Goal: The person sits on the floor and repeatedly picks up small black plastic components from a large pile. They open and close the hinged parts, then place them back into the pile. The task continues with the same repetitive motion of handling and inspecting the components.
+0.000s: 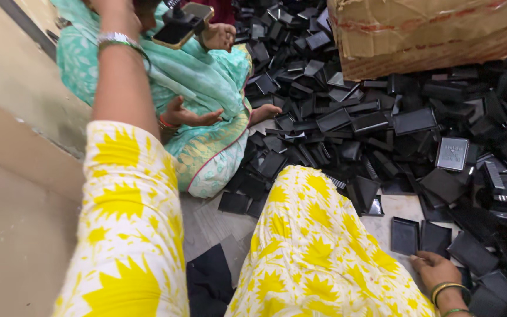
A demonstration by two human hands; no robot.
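My right hand (436,271), with gold and green bangles on the wrist, rests flat at the bottom right, fingers spread. Its fingertips touch the edge of a flat black plastic tray (435,238), and another small black tray (404,235) lies just to the left on the floor. My left arm, in a yellow-and-white patterned sleeve, is raised at the upper left. Only the base of my left hand (111,10) shows above a silver bracelet; its fingers are cut off by the frame's top edge. My knee in yellow cloth (315,235) fills the lower middle.
A large heap of black plastic trays (371,117) covers the floor from the centre to the right. A worn cardboard box (429,32) stands at the top right. A person in teal clothes (200,82) sits opposite, holding a phone (182,24). A beige wall (13,176) runs along the left.
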